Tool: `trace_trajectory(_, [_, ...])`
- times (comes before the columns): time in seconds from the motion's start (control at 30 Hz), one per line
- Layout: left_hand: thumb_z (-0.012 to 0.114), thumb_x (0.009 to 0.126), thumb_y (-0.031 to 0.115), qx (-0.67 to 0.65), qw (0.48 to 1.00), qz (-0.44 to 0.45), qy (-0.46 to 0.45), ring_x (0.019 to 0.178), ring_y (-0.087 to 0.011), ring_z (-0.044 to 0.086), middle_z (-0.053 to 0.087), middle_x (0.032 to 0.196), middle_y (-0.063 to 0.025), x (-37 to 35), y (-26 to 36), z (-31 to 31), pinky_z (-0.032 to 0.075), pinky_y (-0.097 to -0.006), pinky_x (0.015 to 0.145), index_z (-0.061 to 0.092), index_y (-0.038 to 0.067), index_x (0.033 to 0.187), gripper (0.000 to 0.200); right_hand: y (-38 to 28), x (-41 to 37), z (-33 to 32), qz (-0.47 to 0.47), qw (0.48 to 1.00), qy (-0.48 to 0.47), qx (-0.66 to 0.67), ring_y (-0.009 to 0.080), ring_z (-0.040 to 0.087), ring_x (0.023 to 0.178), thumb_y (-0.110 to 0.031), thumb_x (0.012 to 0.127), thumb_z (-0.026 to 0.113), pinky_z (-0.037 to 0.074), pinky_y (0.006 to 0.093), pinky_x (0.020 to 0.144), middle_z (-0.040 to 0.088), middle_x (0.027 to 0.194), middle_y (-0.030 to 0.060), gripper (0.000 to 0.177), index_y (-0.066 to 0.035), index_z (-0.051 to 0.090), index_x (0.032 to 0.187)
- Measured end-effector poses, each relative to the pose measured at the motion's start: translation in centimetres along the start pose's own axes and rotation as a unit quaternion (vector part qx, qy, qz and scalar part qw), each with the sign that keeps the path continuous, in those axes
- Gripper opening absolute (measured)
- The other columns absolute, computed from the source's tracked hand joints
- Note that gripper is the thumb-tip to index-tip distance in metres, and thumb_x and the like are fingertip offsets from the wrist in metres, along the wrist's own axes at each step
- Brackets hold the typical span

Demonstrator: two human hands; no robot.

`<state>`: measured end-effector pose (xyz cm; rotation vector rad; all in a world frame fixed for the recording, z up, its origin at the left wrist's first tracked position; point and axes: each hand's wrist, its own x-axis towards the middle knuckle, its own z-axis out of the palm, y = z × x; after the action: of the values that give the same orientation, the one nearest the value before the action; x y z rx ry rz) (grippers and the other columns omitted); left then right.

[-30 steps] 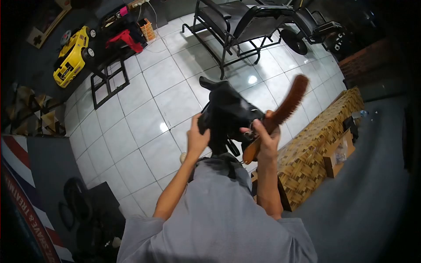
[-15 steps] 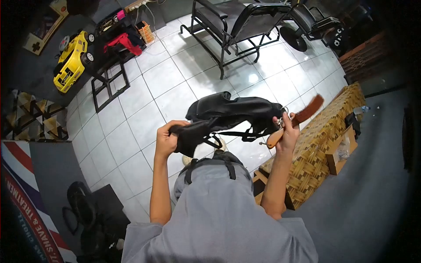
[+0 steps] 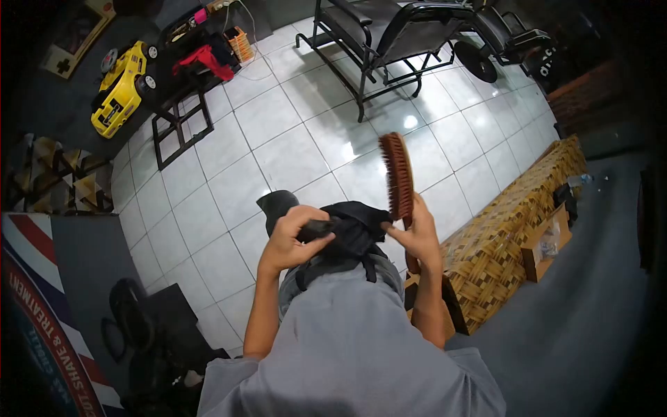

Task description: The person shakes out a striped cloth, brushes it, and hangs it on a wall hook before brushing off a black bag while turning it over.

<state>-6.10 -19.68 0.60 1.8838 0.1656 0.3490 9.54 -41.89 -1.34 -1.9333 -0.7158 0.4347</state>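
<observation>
A limp black leather-like piece (image 3: pixel 354 221) is bunched up over the lap, its folds hiding what kind of article it is. My left hand (image 3: pixel 290 240) is closed on its upper part, thumb and fingers pinching a fold, while a flap sticks out past the knuckles. In my right hand (image 3: pixel 420 240) is a brush (image 3: pixel 398 174) with reddish-brown bristles and a wooden back, held upright with the bristles facing left. The right thumb reaches to the right edge of the black piece.
A black metal-framed chair (image 3: pixel 417 35) stands ahead on the white tiles (image 3: pixel 292 153). To the right runs a woven bamboo-pattern bench (image 3: pixel 500 257) with an open cardboard box (image 3: pixel 545 243) beside it. A yellow toy car (image 3: pixel 125 90) and black frame (image 3: pixel 182 128) are at left.
Both hands have drawn inward, and the black piece went from stretched out between them to bunched near the lap. The brush swung from slanting right to upright, bristles now facing left.
</observation>
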Motion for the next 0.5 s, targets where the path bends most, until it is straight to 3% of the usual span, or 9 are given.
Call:
trace_trajectory(0.03, [0.076,0.068,0.004,0.018,0.999,0.024,-0.014,0.081,-0.0229,0.060,0.065,0.086,-0.0057,0.3,0.4,0.2,0.044,-0.0322,0.081,0.063,0.004,0.089,0.025,-0.3,0.6,0.6,-0.037,0.998,-0.024,0.040,0.0295,0.055,0.107,-0.013,0.062,0.078,0.043,0.0326,0.090,0.054,0.120,0.0190,0.060,0.002,0.054,0.115])
trace_trajectory(0.1, [0.072,0.067,0.002,-0.010,0.998,0.027,-0.059,0.085,-0.0228,0.060,0.065,0.087,-0.0049,0.4,0.6,0.5,0.041,-0.0337,0.086,0.063,0.005,0.090,0.025,-1.8,1.1,1.8,0.011,0.995,-0.091,0.049,0.0299,0.057,0.102,-0.013,0.062,0.079,0.044,0.0330,0.089,0.057,0.114,0.0181,0.063,0.002,0.052,0.117])
trace_trajectory(0.13, [0.071,0.067,0.003,0.002,0.997,0.041,-0.067,0.085,-0.0238,0.059,0.065,0.086,-0.0053,0.5,0.7,0.5,0.041,-0.0337,0.085,0.062,0.006,0.090,0.024,-0.6,1.6,2.6,-0.021,0.989,-0.146,0.006,0.0337,0.057,0.098,-0.011,0.062,0.077,0.045,0.0351,0.085,0.058,0.106,0.0196,0.058,0.001,0.052,0.113])
trace_trajectory(0.17, [0.070,0.068,0.003,0.013,0.996,0.054,-0.076,0.085,-0.0247,0.059,0.065,0.086,-0.0057,0.6,0.9,0.4,0.041,-0.0337,0.085,0.062,0.006,0.090,0.023,1.0,1.8,3.8,-0.060,0.982,-0.161,-0.082,0.0290,0.058,0.081,-0.006,0.061,0.078,0.046,0.0354,0.073,0.058,0.087,0.0182,0.056,0.001,0.053,0.110])
trace_trajectory(0.23, [0.069,0.067,0.003,0.061,0.995,0.039,-0.069,0.082,-0.0243,0.060,0.065,0.084,-0.0058,0.4,1.2,-0.1,0.041,-0.0325,0.083,0.062,0.006,0.088,0.022,2.3,1.8,4.9,-0.018,0.975,-0.194,-0.105,0.0335,0.058,0.078,-0.004,0.062,0.076,0.047,0.0355,0.073,0.059,0.087,0.0214,0.051,0.002,0.053,0.107])
trace_trajectory(0.33, [0.067,0.068,0.005,0.096,0.992,-0.024,-0.072,0.080,-0.0245,0.061,0.065,0.084,-0.0077,-0.6,1.0,-1.5,0.042,-0.0318,0.081,0.063,0.006,0.090,0.022,2.2,2.0,4.5,-0.019,0.992,-0.120,-0.044,0.0267,0.060,0.075,-0.002,0.061,0.075,0.048,0.0331,0.072,0.061,0.083,0.0166,0.047,0.001,0.055,0.104])
trace_trajectory(0.4, [0.066,0.067,0.003,0.109,0.992,-0.046,-0.040,0.077,-0.0250,0.062,0.064,0.083,-0.0098,-1.8,-0.2,-2.1,0.045,-0.0315,0.072,0.063,0.003,0.094,0.026,1.4,2.2,2.7,0.078,0.990,-0.103,0.064,0.0164,0.057,0.069,-0.003,0.069,0.070,0.046,0.0297,0.065,0.060,0.076,0.0108,0.029,0.001,0.057,0.095])
trace_trajectory(0.43, [0.064,0.071,0.005,0.088,0.993,-0.066,-0.037,0.073,-0.0321,0.061,0.063,0.081,-0.0146,-2.3,-0.5,-2.4,0.047,-0.0336,0.065,0.060,0.002,0.093,0.022,1.9,2.4,2.0,0.119,0.985,-0.091,0.087,0.0105,0.055,0.070,-0.003,0.072,0.067,0.046,0.0272,0.065,0.060,0.076,0.0073,0.024,0.002,0.059,0.094])
trace_trajectory(0.5, [0.063,0.074,0.005,0.086,0.980,-0.167,-0.059,0.074,-0.0314,0.063,0.064,0.084,-0.0149,-3.7,-1.9,-3.1,0.048,-0.0335,0.067,0.059,0.002,0.098,0.024,2.4,2.9,1.5,0.086,0.985,-0.006,0.151,0.0101,0.054,0.072,-0.004,0.078,0.062,0.045,0.0249,0.066,0.060,0.079,0.0018,0.016,0.002,0.060,0.092])
